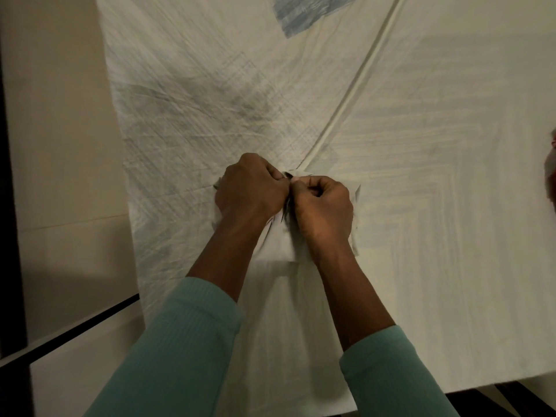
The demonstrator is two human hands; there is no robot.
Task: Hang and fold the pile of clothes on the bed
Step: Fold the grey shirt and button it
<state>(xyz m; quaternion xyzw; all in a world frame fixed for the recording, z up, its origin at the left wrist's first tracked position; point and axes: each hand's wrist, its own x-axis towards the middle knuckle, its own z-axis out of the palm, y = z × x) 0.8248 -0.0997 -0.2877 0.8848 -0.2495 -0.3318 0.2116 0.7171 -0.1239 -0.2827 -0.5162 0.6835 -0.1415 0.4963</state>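
Two fists, knuckle to knuckle, over the middle of the bed. Left hand (251, 188) curled tight, fingers tucked under and bunching the white garment (282, 311). Right hand (323, 209) also curled, thumb and forefinger pinching the same cloth at the point where the hands meet. Small dark item (288, 175) shows in the gap between the fists; too little of it is visible to identify.

White garment gathers into pleats under both hands, then widens and runs toward the near edge of the bed, between the forearms. Corners of it poke out beside each fist. Cannot tell whether the gathered part is lifted off the sheet.

Teal ribbed sleeves, left sleeve (180, 341) and right sleeve (391, 371), pushed up the forearms.

Bed sheet (436, 130) pale, creased, with faint grey-blue brushed markings. Raised ridge (361, 76) crosses it diagonally, ending at the hands. Blue patch (304, 13) at the far end. Reddish blurred object (552, 176) at the right edge, cut off. Pale floor (60, 130) left of the bed.
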